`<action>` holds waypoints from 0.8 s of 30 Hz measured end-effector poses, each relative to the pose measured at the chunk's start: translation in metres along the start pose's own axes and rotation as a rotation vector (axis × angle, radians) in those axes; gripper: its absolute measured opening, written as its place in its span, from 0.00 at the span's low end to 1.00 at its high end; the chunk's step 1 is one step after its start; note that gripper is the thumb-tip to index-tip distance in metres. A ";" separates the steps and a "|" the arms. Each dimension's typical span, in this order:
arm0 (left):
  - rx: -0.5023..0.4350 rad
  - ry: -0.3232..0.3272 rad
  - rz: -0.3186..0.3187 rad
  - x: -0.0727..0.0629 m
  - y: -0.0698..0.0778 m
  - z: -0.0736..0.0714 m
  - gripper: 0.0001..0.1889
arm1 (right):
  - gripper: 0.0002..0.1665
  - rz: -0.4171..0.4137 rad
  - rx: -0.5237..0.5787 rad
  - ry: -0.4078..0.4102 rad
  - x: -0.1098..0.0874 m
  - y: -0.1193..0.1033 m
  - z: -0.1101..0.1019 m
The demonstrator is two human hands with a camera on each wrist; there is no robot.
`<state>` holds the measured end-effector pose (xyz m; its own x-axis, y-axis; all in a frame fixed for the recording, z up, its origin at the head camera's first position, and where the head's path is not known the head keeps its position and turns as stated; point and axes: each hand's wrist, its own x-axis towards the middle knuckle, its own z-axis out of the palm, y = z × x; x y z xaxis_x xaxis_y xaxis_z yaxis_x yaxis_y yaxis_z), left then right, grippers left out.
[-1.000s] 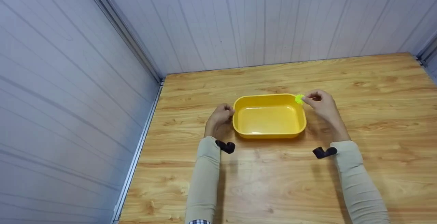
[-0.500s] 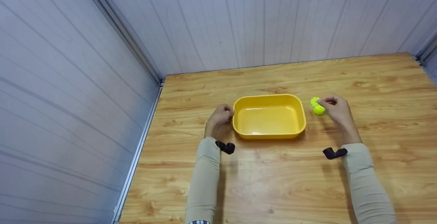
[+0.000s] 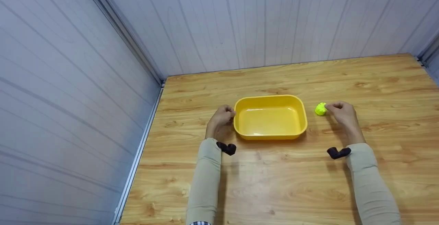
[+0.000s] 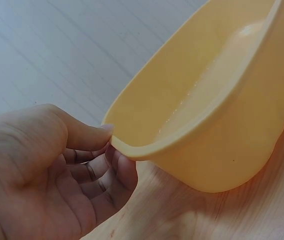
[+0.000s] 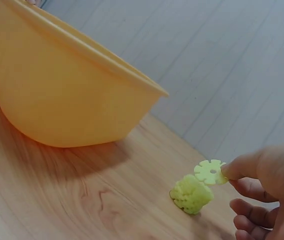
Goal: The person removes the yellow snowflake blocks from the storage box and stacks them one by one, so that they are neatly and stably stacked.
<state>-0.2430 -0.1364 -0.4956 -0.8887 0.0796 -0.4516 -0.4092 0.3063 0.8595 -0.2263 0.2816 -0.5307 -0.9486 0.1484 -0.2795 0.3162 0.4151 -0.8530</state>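
My left hand (image 3: 221, 116) pinches the left rim of a yellow plastic basin (image 3: 272, 120) between thumb and fingers; the left wrist view shows this grip closely. Nothing lies inside the basin. To its right, my right hand (image 3: 344, 113) pinches a thin yellow-green notched disc (image 5: 202, 171) with a hole in its middle. Just below that disc, a small stack of yellow-green notched pieces (image 5: 191, 195) stands on the table. In the right wrist view the disc overlaps the stack's top edge; whether they touch I cannot tell.
A wood-grain table (image 3: 260, 184) lies beneath everything. Pale panel walls (image 3: 223, 22) rise behind and to the left. Black wrist mounts (image 3: 226, 147) stick out from both sleeves above the tabletop.
My right hand has moved the disc right, from over the basin's far right corner to just above the stack, which its fingers hid earlier. The left hand and basin have stayed put.
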 end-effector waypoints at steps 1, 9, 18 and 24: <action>0.003 0.003 -0.001 0.000 0.000 0.000 0.02 | 0.35 0.005 -0.009 0.003 0.001 0.000 0.000; 0.003 0.006 -0.006 0.000 0.001 -0.001 0.03 | 0.33 0.017 -0.069 0.029 0.004 0.000 0.002; 0.022 0.011 -0.002 0.000 0.001 0.000 0.02 | 0.30 -0.018 -0.084 0.067 0.003 0.001 0.006; 0.016 0.000 -0.006 -0.001 0.001 0.000 0.02 | 0.29 -0.030 -0.091 0.088 0.003 0.001 0.007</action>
<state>-0.2426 -0.1359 -0.4948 -0.8863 0.0778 -0.4566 -0.4110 0.3223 0.8528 -0.2292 0.2761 -0.5358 -0.9542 0.2117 -0.2113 0.2915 0.4995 -0.8158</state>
